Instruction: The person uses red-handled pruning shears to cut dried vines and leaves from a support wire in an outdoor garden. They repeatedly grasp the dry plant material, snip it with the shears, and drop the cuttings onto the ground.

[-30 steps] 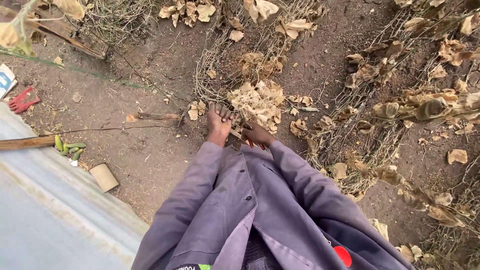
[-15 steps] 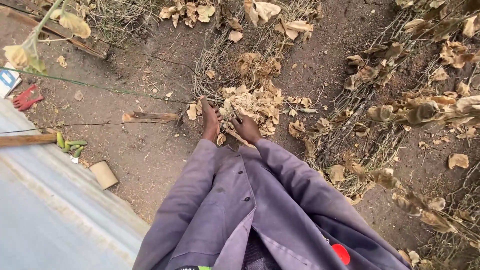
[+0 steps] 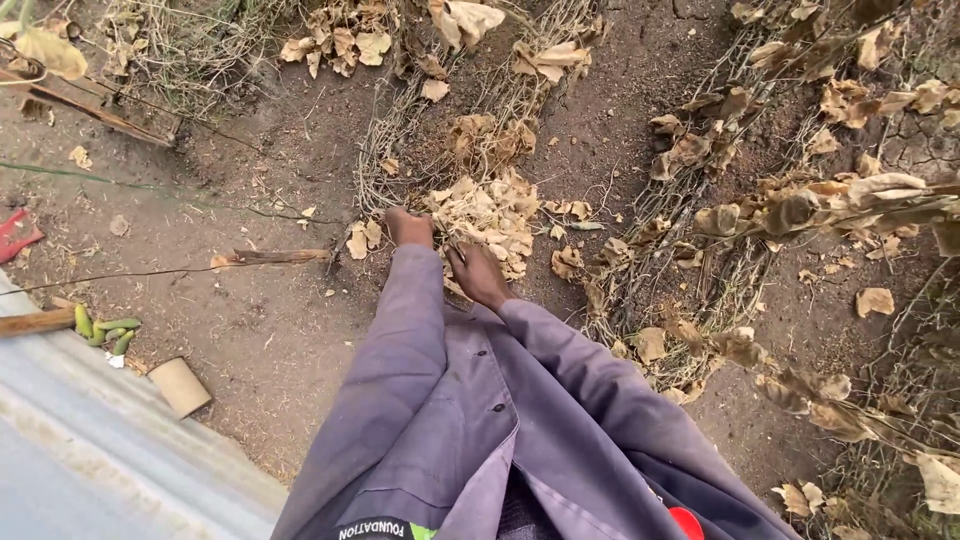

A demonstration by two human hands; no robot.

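My left hand point(image 3: 408, 228) reaches down from a grey-purple coat sleeve and closes on the stems at the left edge of a clump of dry, pale brown vine leaves point(image 3: 490, 208) lying on bare soil. My right hand point(image 3: 478, 275) sits just right of it, at the near edge of the same clump. Its fingers curl into the leaves, and what they hold is hidden. The two hands are a few centimetres apart.
More dried vines point(image 3: 760, 220) trail across the soil on the right. A short stick point(image 3: 270, 258) lies left of my hands. Small green cucumbers point(image 3: 105, 332), a wooden handle point(image 3: 35, 322), a cardboard tube point(image 3: 180, 386) and a red glove point(image 3: 15, 232) border a grey sheet point(image 3: 90, 440).
Both hands moved further into the leaf clump. My left hand went from spread fingers to a closed grip on the stems. A red-handled tool seen under my right hand earlier is out of sight.
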